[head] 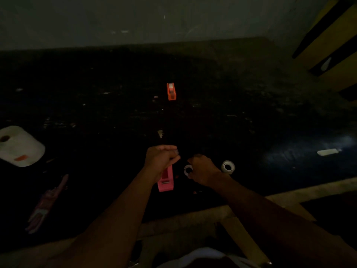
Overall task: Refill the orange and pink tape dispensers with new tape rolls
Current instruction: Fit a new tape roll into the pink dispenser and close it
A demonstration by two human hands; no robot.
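Seemingly, the right hand (202, 170) has its grip pinching a tape roll (187, 169) just right of the pink dispenser (165, 181), ready for loading. The left hand (161, 157) hovers above it, grip curled; I cannot tell on what.

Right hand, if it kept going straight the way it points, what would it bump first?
Probably the left hand, held over the pink dispenser; the right hand aims at it, but depth is unclear.

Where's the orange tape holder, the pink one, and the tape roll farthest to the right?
orange tape dispenser (171, 92), head view, middle of its body.
pink tape dispenser (165, 185), head view, near end by the cutter.
rightmost tape roll (223, 166), head view, white ring left of its hole.
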